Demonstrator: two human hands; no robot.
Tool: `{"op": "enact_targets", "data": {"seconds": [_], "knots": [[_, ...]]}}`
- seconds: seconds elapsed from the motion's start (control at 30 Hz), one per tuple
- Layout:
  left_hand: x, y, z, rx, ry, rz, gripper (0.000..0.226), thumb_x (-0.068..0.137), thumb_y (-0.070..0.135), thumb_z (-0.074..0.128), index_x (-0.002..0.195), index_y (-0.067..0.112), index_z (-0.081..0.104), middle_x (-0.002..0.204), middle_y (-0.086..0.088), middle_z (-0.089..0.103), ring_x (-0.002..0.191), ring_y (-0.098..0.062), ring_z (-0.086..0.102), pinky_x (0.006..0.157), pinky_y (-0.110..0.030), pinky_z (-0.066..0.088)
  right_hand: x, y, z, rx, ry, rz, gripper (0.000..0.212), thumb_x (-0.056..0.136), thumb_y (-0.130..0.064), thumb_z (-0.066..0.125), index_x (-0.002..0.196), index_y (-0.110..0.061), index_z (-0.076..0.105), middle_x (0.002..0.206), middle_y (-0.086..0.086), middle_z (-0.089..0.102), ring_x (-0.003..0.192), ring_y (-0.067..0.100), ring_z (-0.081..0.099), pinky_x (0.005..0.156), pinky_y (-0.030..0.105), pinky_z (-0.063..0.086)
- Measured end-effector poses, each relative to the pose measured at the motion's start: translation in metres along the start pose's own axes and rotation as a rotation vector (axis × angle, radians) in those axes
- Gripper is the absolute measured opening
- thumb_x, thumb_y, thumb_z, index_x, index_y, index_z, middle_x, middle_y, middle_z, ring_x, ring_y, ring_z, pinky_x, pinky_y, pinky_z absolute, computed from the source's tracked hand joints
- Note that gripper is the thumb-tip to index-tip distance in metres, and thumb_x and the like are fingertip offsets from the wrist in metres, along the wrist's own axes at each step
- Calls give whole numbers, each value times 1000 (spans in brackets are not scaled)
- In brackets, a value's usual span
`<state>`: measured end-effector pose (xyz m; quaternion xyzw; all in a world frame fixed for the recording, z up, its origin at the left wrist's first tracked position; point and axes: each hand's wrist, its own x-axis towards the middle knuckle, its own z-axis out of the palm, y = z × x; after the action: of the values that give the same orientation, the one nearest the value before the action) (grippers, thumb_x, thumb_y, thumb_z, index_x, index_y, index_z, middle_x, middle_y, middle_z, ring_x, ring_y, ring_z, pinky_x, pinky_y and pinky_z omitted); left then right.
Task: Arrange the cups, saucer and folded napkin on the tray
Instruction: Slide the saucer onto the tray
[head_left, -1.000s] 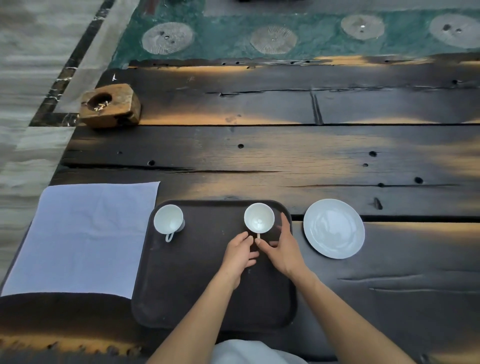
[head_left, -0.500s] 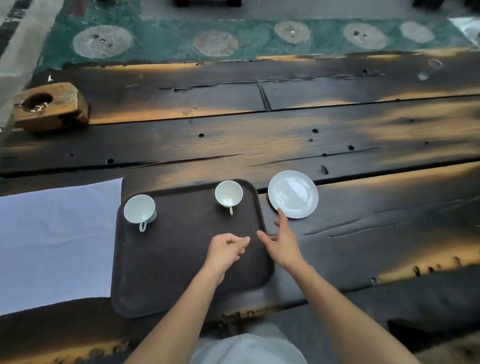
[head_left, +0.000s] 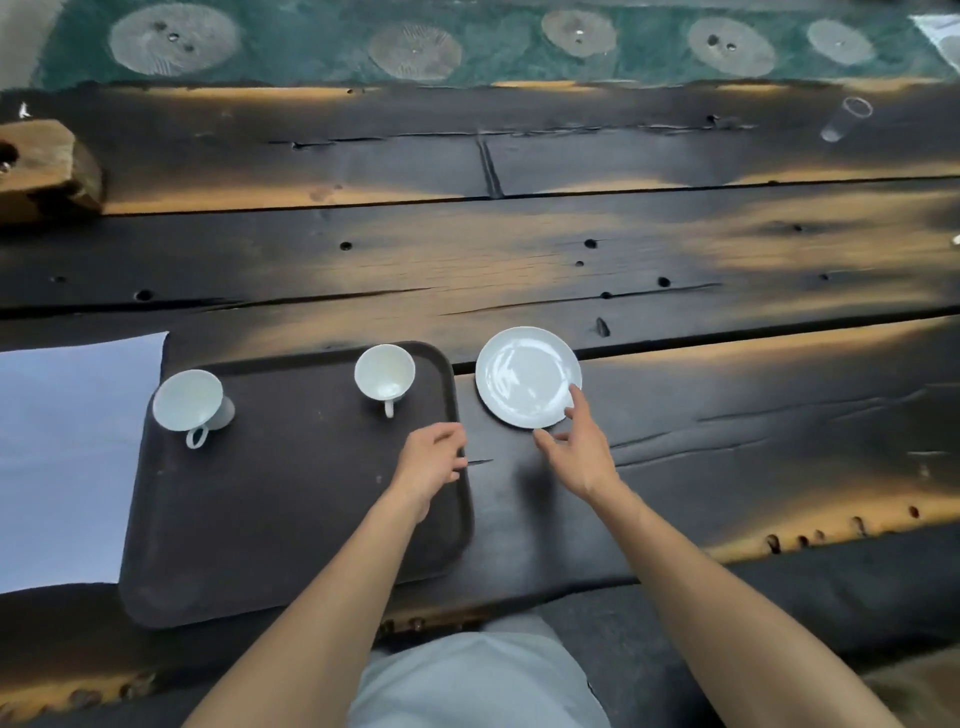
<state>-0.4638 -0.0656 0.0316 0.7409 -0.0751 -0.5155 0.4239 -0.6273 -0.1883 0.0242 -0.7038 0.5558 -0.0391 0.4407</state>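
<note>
White glossy saucer (head_left: 524, 374) (seemingly empty).

a: any writing, labels, brands or numbers that can be read here?
b: none; the white surfaces are plain; the dark surfaces bear only grain, holes and cracks; nothing printed shows anywhere

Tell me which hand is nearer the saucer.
Right. The right hand touches the saucer at its near edge; the left hand hovers over the tray, apart from it.

Two white cups (head_left: 385, 372) (head_left: 188, 400) stand upright on the dark tray (head_left: 291, 519); white saucer (head_left: 527, 376) right, napkin (head_left: 67, 452) left.
</note>
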Motion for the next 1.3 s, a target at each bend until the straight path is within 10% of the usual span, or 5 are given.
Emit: {"op": "enact_targets", "data": {"seconds": [0.23, 0.43, 0.63, 0.8, 1.3], "knots": [[40, 25, 35, -9, 71, -30, 33, 101, 20, 55, 134, 20, 62, 98, 1, 63, 90, -20, 57, 88, -38, 55, 59, 25, -43, -49, -47, -22, 74, 89, -22, 63, 152, -27, 23, 139, 2, 55, 128, 29, 50, 91, 32, 39], [65, 36, 54, 75, 96, -54, 18, 97, 27, 58, 93, 41, 69, 100, 12, 70, 100, -21, 64, 104, -43, 51, 104, 42, -57, -86, -87, 58, 91, 93, -28, 63, 161, -16, 4, 161, 12, 33, 146, 30, 34, 115, 40, 30], [84, 22, 64, 95, 114, -70, 26, 91, 36, 60, 116, 37, 68, 116, 14, 74, 126, -29, 62, 112, -50, 45, 129, 48, -59, -120, -144, 86, 91, 94, -29, 61, 161, -16, 0, 158, 11, 37, 143, 32, 37, 112, 41, 34], [92, 20, 70, 71, 179, -87, 30, 91, 28, 64, 72, 52, 66, 76, 35, 71, 109, -27, 69, 108, -50, 48, 146, 46, -54, -117, -136, 51, 84, 90, -28, 60, 159, -12, 13, 145, 1, 53, 128, 26, 53, 108, 44, 42], [106, 28, 70, 131, 162, -80, 31, 91, 14, 71, 118, 26, 63, 96, 1, 74, 88, -17, 74, 93, -43, 60, 175, 31, -42, -117, -111, 49, 35, 85, -15, 59, 120, -14, 66, 107, 3, 71, 100, 26, 63, 80, 29, 45]]}}
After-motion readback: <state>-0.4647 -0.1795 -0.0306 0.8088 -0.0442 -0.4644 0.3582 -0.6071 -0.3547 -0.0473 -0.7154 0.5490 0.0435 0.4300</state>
